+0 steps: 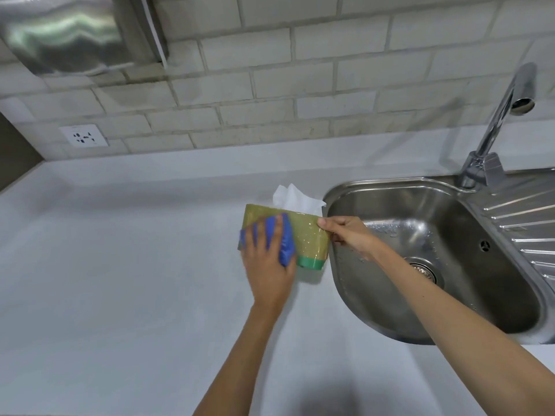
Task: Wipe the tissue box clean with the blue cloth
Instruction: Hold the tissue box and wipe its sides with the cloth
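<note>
White counter point(120, 265) runs along a tiled wall, next to a shiny sink point(450, 334). No writing can be read on the green tissue box point(309, 235). It stands beside the sink. The left hand point(267, 265) presses the blue cloth point(285, 241) flat on its front. The right hand point(348, 232) pinches its right edge.

left hand point(267, 265): bare | right hand point(348, 235): bare | forearms: uncovered, sleeves not visible
</note>
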